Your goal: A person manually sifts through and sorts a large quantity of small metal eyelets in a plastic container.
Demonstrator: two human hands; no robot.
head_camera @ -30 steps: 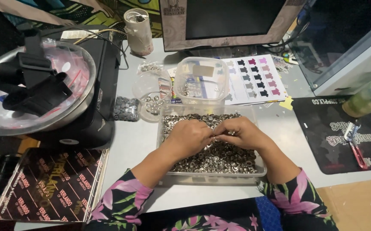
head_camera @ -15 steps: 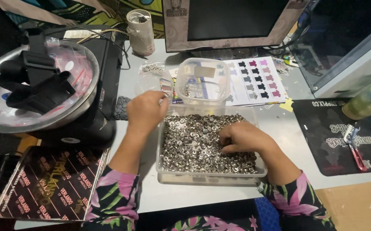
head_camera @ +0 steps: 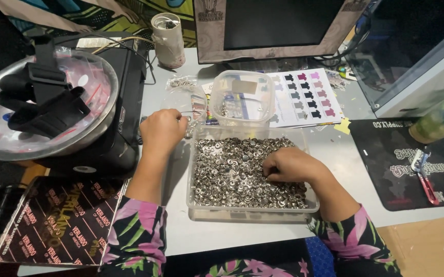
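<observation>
At the lower centre of the frame, a clear plastic tray [head_camera: 311, 202] on the grey worktop [head_camera: 334, 154] holds a heap of small silvery metal snaps [head_camera: 232, 172]. They look hard, light and slippery, best pinched singly between fingertips. The right hand [head_camera: 289, 165] rests curled on the heap, fingers together among the pieces. Further up, left of the tray, the left hand [head_camera: 163, 131] is closed at a small clear bag [head_camera: 183, 102]; what it holds cannot be told.
</observation>
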